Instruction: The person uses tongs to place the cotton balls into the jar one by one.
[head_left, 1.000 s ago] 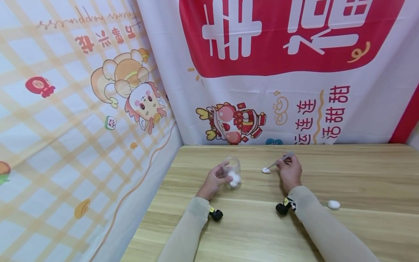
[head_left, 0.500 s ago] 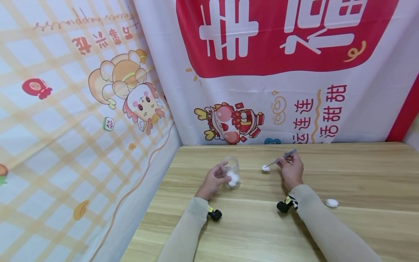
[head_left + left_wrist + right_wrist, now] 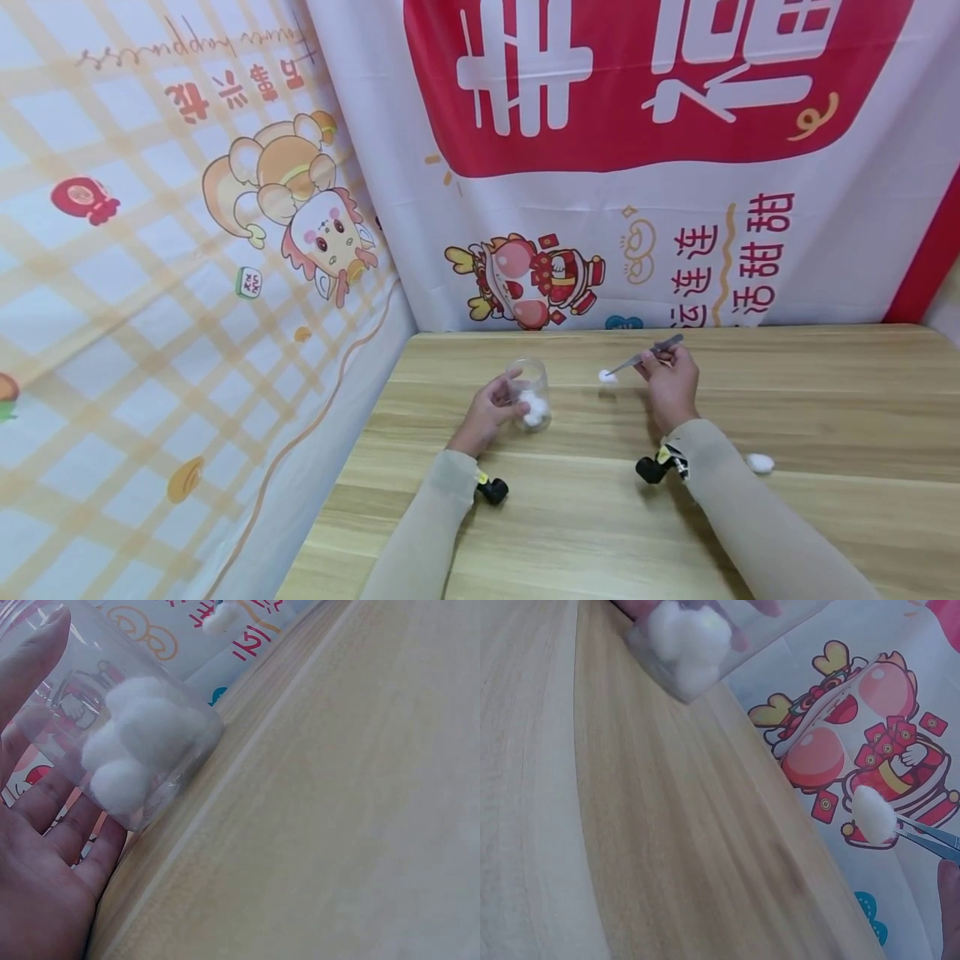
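Observation:
My left hand (image 3: 487, 414) holds a clear plastic jar (image 3: 529, 372) upright on the table, thumb on one side and fingers round the other. Several white cotton balls (image 3: 146, 727) lie at the bottom of the jar. My right hand (image 3: 670, 386) pinches metal tweezers (image 3: 645, 356). Between the tweezer tips sits a cotton ball (image 3: 874, 815), lifted off the table with its shadow below it, to the right of the jar. Only a small part of the right hand shows in the right wrist view.
Another cotton ball (image 3: 760, 463) lies on the wooden table (image 3: 585, 517) beside my right forearm. A printed cloth (image 3: 660, 192) hangs behind the table's far edge, and a checked cloth (image 3: 150, 333) hangs along the left side.
The tweezers have gripped the cotton ball and raised it from the table. My right hand has moved slightly up and away. The left hand and jar stay in place.

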A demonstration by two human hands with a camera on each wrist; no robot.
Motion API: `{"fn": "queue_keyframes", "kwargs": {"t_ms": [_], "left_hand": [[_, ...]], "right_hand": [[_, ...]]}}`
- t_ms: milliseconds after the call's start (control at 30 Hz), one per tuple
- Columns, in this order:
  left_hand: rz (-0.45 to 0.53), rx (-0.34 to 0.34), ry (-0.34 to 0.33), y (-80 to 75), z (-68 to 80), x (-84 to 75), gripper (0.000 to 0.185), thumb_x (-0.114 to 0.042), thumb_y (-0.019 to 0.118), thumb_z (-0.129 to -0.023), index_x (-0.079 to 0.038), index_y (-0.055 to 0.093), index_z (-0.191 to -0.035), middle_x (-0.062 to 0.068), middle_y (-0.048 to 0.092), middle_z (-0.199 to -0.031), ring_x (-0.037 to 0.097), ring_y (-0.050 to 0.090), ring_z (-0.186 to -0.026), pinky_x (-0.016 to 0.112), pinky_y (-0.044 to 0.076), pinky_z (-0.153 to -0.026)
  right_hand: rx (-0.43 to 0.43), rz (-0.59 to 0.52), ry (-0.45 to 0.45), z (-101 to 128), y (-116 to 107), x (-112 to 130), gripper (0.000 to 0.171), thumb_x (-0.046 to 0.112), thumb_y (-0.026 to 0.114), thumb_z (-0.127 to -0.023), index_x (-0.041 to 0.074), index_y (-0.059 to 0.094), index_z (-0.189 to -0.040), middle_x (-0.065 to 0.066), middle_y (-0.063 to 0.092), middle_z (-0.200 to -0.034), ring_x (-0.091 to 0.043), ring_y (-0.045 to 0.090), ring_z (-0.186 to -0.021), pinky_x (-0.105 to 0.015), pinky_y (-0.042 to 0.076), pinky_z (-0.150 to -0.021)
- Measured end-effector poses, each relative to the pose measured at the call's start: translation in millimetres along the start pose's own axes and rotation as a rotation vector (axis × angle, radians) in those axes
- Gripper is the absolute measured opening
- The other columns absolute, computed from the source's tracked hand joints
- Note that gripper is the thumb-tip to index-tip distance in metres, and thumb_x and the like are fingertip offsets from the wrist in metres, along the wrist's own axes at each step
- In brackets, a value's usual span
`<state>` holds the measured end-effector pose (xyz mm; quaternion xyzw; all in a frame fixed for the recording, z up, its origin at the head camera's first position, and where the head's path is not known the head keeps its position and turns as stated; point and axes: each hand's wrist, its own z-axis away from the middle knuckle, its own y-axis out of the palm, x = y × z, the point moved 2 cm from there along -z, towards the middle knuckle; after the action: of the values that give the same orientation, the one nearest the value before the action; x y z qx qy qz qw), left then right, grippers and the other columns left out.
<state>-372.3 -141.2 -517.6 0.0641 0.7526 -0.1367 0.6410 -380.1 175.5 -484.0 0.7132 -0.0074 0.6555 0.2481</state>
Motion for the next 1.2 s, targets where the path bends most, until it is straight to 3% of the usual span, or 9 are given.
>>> {"fn": "queue_keyframes", "kwargs": {"t_ms": [333, 500, 800, 1200], "left_hand": [[-0.001, -0.026, 0.011, 0.9, 0.6, -3.0, 0.066, -0.017, 0.079, -0.082, -0.023, 0.05, -0.142, 0.003, 0.058, -0.133, 0.023, 0.054, -0.12, 0.04, 0.041, -0.104], [0.002, -0.003, -0.015, -0.1, 0.1, -3.7, 0.068, -0.013, 0.076, -0.085, -0.021, 0.046, -0.146, 0.004, 0.055, -0.137, 0.023, 0.051, -0.123, 0.038, 0.039, -0.105], [0.014, -0.015, 0.016, 1.2, 0.9, -1.4, 0.067, -0.017, 0.077, -0.083, -0.019, 0.049, -0.144, 0.005, 0.058, -0.134, 0.025, 0.053, -0.122, 0.04, 0.04, -0.105], [0.022, -0.009, 0.012, 1.6, 1.4, -3.2, 0.065, -0.013, 0.077, -0.084, -0.021, 0.05, -0.142, 0.003, 0.06, -0.131, 0.022, 0.054, -0.121, 0.037, 0.04, -0.104]], "right_hand": [[-0.002, -0.131, -0.045, 0, 8, 12, 0.018, -0.006, 0.057, -0.093, 0.002, 0.052, -0.109, -0.015, 0.05, -0.109, -0.02, 0.063, -0.094, -0.031, 0.053, -0.087], [0.012, -0.115, -0.044, 2, 8, 17, 0.018, -0.003, 0.058, -0.094, 0.004, 0.052, -0.11, -0.012, 0.05, -0.108, -0.019, 0.062, -0.098, -0.027, 0.053, -0.086], [0.03, -0.074, -0.067, 9, 11, 28, 0.024, 0.003, 0.058, -0.095, 0.005, 0.051, -0.118, -0.012, 0.05, -0.11, -0.02, 0.061, -0.104, -0.028, 0.052, -0.088], [0.024, -0.199, -0.08, 13, 23, 39, 0.021, -0.005, 0.059, -0.093, 0.003, 0.052, -0.111, -0.015, 0.05, -0.107, -0.019, 0.062, -0.097, -0.03, 0.053, -0.086]]}}
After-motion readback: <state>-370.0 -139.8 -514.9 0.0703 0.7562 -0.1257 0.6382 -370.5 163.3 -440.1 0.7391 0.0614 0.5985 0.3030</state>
